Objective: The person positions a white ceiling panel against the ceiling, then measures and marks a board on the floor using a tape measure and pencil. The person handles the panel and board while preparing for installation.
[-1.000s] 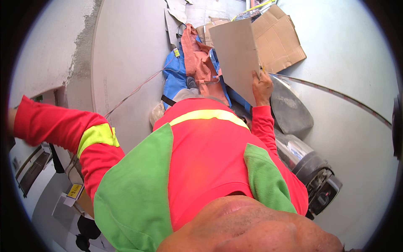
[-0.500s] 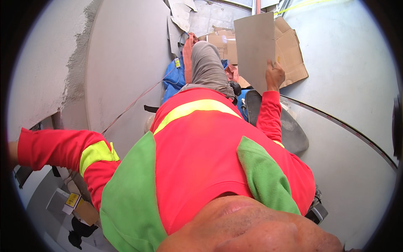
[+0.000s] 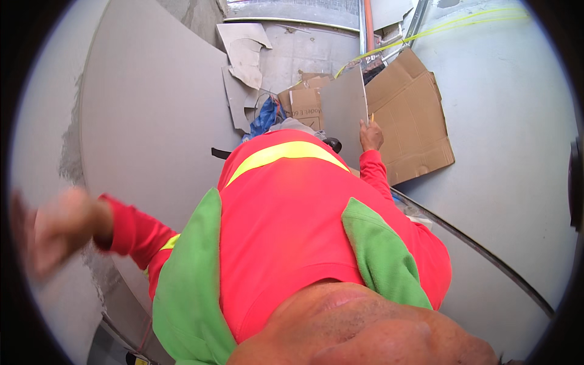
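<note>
Extending outward at the far left, the blurred left hand (image 3: pixel 58 228) is seen empty with grip indeterminate, while a grey rectangular board (image 3: pixel 344 112) is held upright by the right hand (image 3: pixel 370 135), above flattened cardboard (image 3: pixel 413 121), apparently for carrying.

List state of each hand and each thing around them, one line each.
right hand: raised, gripping the edge of the grey panel
grey panel: held upright, tilted slightly
left hand: out to the side, blurred, seemingly holding nothing
flattened cardboard box: lying flat on the floor, unfolded
broken grey board pieces: lying loose on the floor
blue cloth: crumpled on the floor
</note>
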`<state>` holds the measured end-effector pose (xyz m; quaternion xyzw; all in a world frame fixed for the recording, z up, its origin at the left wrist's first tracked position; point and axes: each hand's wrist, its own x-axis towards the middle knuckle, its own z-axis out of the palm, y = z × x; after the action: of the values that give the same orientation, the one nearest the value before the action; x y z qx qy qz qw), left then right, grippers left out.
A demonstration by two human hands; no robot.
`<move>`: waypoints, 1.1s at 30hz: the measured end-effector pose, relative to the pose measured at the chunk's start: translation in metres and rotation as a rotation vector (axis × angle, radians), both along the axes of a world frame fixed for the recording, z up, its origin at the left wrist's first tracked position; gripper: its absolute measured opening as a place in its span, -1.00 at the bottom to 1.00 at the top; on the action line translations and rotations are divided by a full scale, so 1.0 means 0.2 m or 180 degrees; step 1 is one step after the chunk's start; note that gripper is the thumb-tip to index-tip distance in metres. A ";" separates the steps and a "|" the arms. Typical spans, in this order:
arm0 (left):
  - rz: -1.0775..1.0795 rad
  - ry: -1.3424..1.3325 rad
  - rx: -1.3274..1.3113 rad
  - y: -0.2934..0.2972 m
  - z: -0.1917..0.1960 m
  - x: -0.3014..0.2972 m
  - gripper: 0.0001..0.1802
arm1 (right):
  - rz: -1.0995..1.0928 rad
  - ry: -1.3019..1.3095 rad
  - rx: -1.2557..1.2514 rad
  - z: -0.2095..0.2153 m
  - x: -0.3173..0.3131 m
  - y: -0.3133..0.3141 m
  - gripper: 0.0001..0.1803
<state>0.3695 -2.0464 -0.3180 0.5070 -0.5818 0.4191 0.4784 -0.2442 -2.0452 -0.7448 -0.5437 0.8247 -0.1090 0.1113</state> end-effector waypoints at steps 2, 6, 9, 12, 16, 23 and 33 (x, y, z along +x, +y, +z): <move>-0.0622 0.0848 0.1754 -0.37 -0.56 -0.18 -0.42 | -0.0119 -0.0018 0.0170 -0.02 0.06 -0.09 -0.60; -0.1529 0.2017 0.4589 -0.73 -1.37 -0.55 -0.49 | -0.0063 0.0110 0.0150 0.08 -0.04 -0.42 -0.60; -0.2674 0.1377 0.5035 -0.91 -1.64 -0.81 -0.58 | 0.0033 0.0262 -0.0118 0.16 -0.07 -0.68 -0.63; -0.3282 0.1286 0.6065 -1.21 -1.74 -1.06 -0.56 | 0.0037 0.0164 -0.0263 0.28 -0.05 -0.95 -0.67; -0.3750 0.0608 0.6953 -1.73 -1.94 -1.20 -0.50 | 0.0031 0.0117 -0.0560 0.38 -0.01 -1.40 -0.68; -0.3608 -0.0409 0.7952 -2.79 -2.59 -1.60 -0.25 | 0.0402 -0.0280 -0.1203 0.25 0.12 -2.70 -0.71; -0.5204 0.1609 0.8708 -3.39 -2.63 -2.00 -0.79 | 0.0812 -0.0955 -0.0717 0.29 0.41 -4.04 -0.72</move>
<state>-0.0304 -2.7248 -0.8447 -0.1547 0.5119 0.8322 0.1466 -0.1630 -2.8534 -0.6860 -0.6303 0.7061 -0.2651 0.1842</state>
